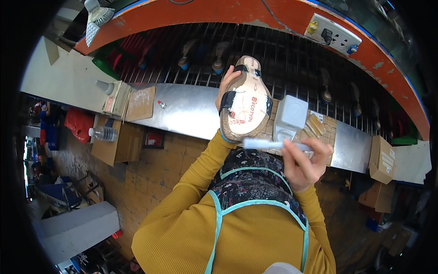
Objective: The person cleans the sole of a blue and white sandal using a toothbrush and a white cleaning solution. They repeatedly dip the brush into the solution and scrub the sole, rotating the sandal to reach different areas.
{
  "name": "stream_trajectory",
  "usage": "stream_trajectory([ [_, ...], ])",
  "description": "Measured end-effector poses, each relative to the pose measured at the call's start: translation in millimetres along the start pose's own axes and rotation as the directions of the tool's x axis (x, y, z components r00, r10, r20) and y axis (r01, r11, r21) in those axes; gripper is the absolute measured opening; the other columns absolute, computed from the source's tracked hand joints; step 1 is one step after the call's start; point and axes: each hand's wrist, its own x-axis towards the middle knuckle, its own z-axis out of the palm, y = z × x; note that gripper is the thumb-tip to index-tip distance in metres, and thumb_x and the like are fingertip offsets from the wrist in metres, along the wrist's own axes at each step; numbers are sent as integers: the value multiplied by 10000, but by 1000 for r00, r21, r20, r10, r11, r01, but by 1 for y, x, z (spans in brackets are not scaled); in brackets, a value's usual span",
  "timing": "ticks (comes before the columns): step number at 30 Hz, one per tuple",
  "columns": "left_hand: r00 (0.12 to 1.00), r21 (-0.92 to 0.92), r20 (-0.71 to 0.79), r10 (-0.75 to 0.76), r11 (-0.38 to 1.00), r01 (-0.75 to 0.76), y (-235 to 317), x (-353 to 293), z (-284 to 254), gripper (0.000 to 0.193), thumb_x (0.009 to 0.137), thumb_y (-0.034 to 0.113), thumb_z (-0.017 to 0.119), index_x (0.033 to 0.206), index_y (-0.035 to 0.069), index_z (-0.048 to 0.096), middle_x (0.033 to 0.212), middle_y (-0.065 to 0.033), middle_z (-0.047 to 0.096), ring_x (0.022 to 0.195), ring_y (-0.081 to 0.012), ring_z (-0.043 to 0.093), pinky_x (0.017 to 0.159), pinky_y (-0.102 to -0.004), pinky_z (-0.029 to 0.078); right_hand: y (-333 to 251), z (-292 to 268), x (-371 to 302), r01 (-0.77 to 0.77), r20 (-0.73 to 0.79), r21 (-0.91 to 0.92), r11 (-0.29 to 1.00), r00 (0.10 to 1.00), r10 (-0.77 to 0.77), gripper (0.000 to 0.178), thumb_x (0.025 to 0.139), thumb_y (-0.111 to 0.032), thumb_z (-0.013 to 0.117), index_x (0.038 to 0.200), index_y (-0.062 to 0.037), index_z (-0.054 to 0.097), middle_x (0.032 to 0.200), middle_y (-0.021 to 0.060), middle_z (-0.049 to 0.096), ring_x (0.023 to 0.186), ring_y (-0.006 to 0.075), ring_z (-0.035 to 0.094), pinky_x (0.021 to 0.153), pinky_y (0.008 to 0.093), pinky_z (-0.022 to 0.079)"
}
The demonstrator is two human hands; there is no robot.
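Observation:
My left hand (225,86) grips a sandal (248,98) from its left side, above the metal edge of the bench. The sandal's underside faces up, pale in the middle with a brown cork-like border and red print, and black straps wrap its sides. In my right hand (306,165) is a slim pale handled tool (262,144), pinched between thumb and fingers. Motion smears the tool, and its tip lies near the sandal's lower end; I cannot tell whether they touch. Just beyond my right hand stands a white plastic container (292,112), with a yellowish block (315,125) beside it.
Behind the bench runs a roller conveyor (283,64) carrying several shoe-shaped pieces. An orange frame (205,16) arches over it, with a power socket panel (333,33). At left are a brown board (140,102) and a small red-capped item (162,104); a carton (382,159) stands at right.

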Motion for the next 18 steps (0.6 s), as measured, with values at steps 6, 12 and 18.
stream_trajectory([
  [6,994,-125,66,-88,988,96,16,-2,-6,648,747,152,793,1321,52,509,1433,-109,423,1398,-260,352,1130,-376,385,1,2,-3,85,16,-81,993,996,-84,421,620,-147,881,1024,-192,772,1016,11,531,855,126,525,835,327,251],
  [12,992,-144,128,-20,989,38,13,-7,-11,685,801,194,767,1378,65,421,1489,-128,343,1403,-249,344,1130,-369,377,7,9,-4,20,-47,-73,997,999,-23,440,615,-180,890,1037,-212,768,1017,9,537,865,136,516,828,325,251],
  [18,986,-207,143,-82,972,111,6,-12,-10,760,709,78,846,1351,31,441,1423,-137,421,1400,-266,342,1123,-379,398,2,3,-7,65,5,20,998,998,-65,423,606,-140,881,1008,-214,774,995,17,537,860,155,495,808,338,271],
])
